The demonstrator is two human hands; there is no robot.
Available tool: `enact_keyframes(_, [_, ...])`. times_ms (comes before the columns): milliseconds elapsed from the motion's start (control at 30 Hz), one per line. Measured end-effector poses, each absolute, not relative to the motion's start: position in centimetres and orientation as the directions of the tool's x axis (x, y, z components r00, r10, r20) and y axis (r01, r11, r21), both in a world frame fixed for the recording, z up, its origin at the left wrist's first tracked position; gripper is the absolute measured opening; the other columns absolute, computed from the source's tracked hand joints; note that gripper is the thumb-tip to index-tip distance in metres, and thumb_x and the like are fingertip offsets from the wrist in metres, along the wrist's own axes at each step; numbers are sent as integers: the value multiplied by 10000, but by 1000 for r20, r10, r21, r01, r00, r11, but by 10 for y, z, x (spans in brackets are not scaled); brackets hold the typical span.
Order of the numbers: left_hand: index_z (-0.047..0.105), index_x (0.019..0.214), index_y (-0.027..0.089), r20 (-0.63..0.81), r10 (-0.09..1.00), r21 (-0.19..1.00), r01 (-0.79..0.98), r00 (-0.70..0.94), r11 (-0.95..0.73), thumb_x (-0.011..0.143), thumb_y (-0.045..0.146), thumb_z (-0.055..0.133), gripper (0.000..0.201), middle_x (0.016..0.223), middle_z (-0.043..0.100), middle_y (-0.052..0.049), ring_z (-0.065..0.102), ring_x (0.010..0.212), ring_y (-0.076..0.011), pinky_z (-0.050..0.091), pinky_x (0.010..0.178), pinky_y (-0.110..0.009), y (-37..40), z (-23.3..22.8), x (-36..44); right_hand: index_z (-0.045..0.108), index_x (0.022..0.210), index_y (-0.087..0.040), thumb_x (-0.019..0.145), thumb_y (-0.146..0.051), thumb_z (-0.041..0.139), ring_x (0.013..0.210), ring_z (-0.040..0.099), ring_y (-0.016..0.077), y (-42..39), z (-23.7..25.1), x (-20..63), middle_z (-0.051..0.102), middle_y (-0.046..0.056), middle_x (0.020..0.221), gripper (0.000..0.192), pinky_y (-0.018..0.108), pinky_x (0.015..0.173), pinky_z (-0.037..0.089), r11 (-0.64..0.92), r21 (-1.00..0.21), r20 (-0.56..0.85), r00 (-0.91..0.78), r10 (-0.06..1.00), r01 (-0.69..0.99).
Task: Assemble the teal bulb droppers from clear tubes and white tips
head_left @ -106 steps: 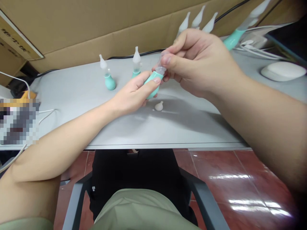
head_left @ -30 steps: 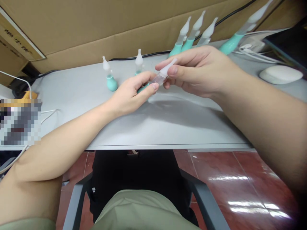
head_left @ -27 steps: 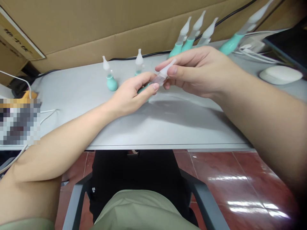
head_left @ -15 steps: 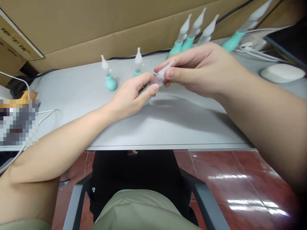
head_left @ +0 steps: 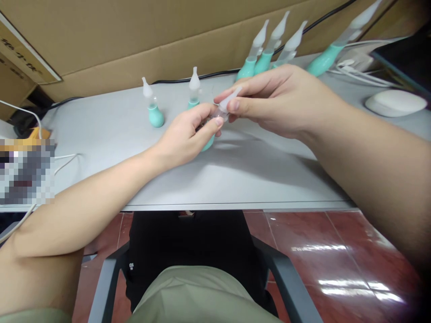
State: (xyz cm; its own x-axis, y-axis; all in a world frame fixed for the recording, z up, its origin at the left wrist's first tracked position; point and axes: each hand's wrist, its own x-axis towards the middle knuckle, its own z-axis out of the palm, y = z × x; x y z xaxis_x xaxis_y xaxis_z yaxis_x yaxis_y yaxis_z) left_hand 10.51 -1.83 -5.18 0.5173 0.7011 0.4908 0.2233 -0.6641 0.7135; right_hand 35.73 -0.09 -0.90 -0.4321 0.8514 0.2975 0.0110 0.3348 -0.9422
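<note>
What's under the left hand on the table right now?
Under the left hand only the teal bulb of the held piece shows, with grey table around it. Anything beneath the palm is covered.

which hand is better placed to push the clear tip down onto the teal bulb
Right. The right hand already pinches the translucent pointed tip from above, while the left hand is wrapped around the teal rubber bulb, bracing it over the grey table.
</note>
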Motion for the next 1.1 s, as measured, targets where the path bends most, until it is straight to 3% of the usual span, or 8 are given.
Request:
enact_keyframes(167, [791, 1203, 257, 533, 665, 697, 174, 523, -695, 1343, 742, 591, 543, 1071, 889, -50, 780, 896, -213, 663, 851, -404, -14, -56, 103, 983, 940, -226, 963, -417, 1164, 1086, 827, 184, -2, -9, 356, 960, 54, 1230, 263, 322, 878, 664, 315, -949, 271, -451, 850, 22])
enact_keyframes(400, [822, 1217, 244, 547, 667, 716, 130, 506, -686, 1321, 757, 654, 550, 1109, 909, -62, 835, 957, -222, 709, 903, -403, -8, -58, 102, 952, 946, -234, 909, -826, 1156, 953, 770, 155, 1, -11, 354, 917, 31, 1149, 628, 335, 887, 692, 376, -926, 328, -534, 779, -20])
enact_keyframes(567, [833, 1191, 234, 516, 692, 727, 169, 505, -665, 1288, 880, 609, 690, 1170, 925, -83, 876, 1099, -261, 758, 1045, -444, -6, -52, 102, 934, 1122, -245, 978, -817, 1116, 880, 730, 142, 7, -21, 349, 867, 23, 1083, 617, 355, 910, 692, 493, -864, 463, -553, 693, -105])
enact_keyframes(733, [826, 1506, 249, 502, 705, 677, 279, 501, -681, 1262, 840, 689, 653, 1355, 924, -111, 912, 1236, -307, 775, 1122, -488, -5, -59, 96, 941, 1020, -250, 907, -879, 1133, 947, 730, 172, 19, -23, 355, 883, 49, 1106, 667, 378, 870, 638, 561, -827, 505, -476, 720, -28])
enact_keyframes(833, [758, 1652, 284, 522, 716, 648, 331, 464, -686, 1195, 729, 848, 644, 1556, 883, -133, 905, 1422, -356, 784, 1108, -484, -11, -56, 93, 957, 978, -265, 884, -661, 1205, 860, 706, 165, 26, -20, 362, 858, 39, 1022, 477, 391, 810, 621, 583, -811, 555, -374, 743, -48])
enact_keyframes(967, [840, 1427, 265, 586, 697, 551, 427, 413, -717, 1215, 604, 829, 400, 1365, 910, -110, 926, 1246, -315, 784, 1004, -460, -31, -24, 90, 957, 926, -261, 928, -198, 1047, 799, 678, 162, 35, -19, 370, 835, 29, 924, 109, 390, 800, 568, 637, -770, 616, -224, 755, 27])
enact_keyframes(1033, [856, 1265, 251, 627, 693, 513, 480, 356, -711, 1226, 616, 818, 369, 1243, 921, -93, 901, 1143, -281, 779, 962, -436, -42, -1, 86, 958, 924, -252, 915, -51, 955, 842, 691, 182, 39, -21, 374, 876, 40, 958, 202, 391, 842, 557, 633, -751, 606, -185, 774, 187])
enact_keyframes(1100, [857, 1302, 256, 612, 716, 525, 503, 337, -686, 1233, 647, 822, 399, 1194, 924, -88, 878, 1282, -308, 786, 1047, -450, -50, 19, 83, 961, 929, -252, 912, -6, 932, 869, 693, 201, 43, -23, 376, 908, 47, 1010, 249, 397, 859, 554, 608, -732, 586, -171, 792, 307])
